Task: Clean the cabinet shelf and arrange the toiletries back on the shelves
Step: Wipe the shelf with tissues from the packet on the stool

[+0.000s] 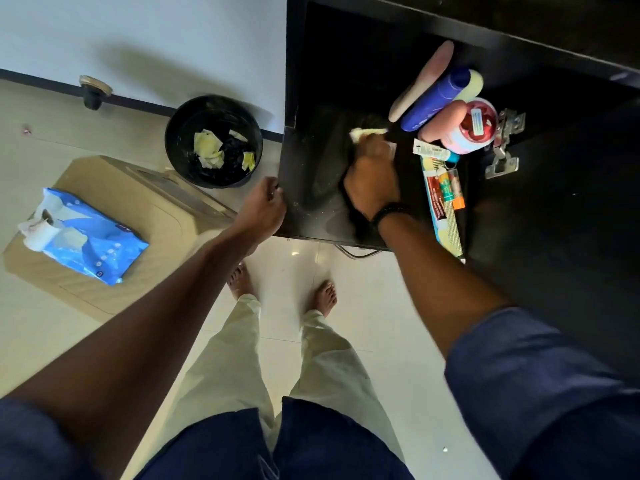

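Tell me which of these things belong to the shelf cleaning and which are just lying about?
Part of the job: right hand holding a wipe on the black shelf; blue bottle, pink tube, red-lidded jar and comb at its right; blue wipes pack; bin with used wipes.
Just lying about: beige box under the pack; floor doorstop; cabinet hinge.

Domestic interior. Glossy floor tiles [41, 334], a black bin [169, 147] holding crumpled wipes [207, 147], and a dark cabinet shelf [311, 188] crowded with toiletries (blue bottle [436, 98], pink jar [474, 128], tube [429, 150], comb [450, 223]) indicate a home. Bare feet [325, 294] and a wipes pack [90, 237] accord with this.
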Tool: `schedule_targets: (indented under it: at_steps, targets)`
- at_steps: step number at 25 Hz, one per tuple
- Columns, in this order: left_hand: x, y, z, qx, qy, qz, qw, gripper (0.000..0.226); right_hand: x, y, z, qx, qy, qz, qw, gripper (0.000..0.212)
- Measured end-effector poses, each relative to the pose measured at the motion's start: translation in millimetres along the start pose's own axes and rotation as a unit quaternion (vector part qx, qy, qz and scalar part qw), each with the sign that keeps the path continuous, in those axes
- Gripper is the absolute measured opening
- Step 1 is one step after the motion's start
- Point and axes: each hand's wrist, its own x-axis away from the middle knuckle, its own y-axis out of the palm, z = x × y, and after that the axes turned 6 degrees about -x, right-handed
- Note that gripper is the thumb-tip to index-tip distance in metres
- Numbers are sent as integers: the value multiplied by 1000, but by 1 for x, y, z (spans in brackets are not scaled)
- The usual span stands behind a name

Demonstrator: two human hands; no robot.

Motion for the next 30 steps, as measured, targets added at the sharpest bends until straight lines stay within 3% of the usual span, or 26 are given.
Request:
schedule_targets:
  at_steps: [5,7,9,12,16,18,20,23,26,30]
  targets:
    - [8,2,2,63,-6,11,998,34,116,23,-87,-137,-188,-73,970,48]
    - [9,2,-1,61,0,9,998,35,125,23,-60,-155,-162,-78,971,46]
    - [10,4,-4,50,4,12,999,35,104,18,-14,-139,-49,-23,989,39]
    - [8,7,-10,68,0,24,997,32,61,9,28,-49,45,3,998,45]
    - [8,6,-15,139,-47,88,985,24,73,23,-47,-81,-82,3,993,46]
    - [10,4,-18,158,-62,90,981,25,112,34,-89,-129,-151,-20,980,44]
    - [11,4,-20,158,-64,69,983,27,132,38,-86,-167,-163,-12,972,44]
    - [8,5,-20,175,-64,45,981,29,126,34,-28,-126,-63,6,990,45]
    - [6,7,-21,182,-68,49,980,31,103,15,25,-137,77,14,987,34]
    - [6,6,-22,175,-60,49,981,32,44,12,-20,-153,59,26,986,44]
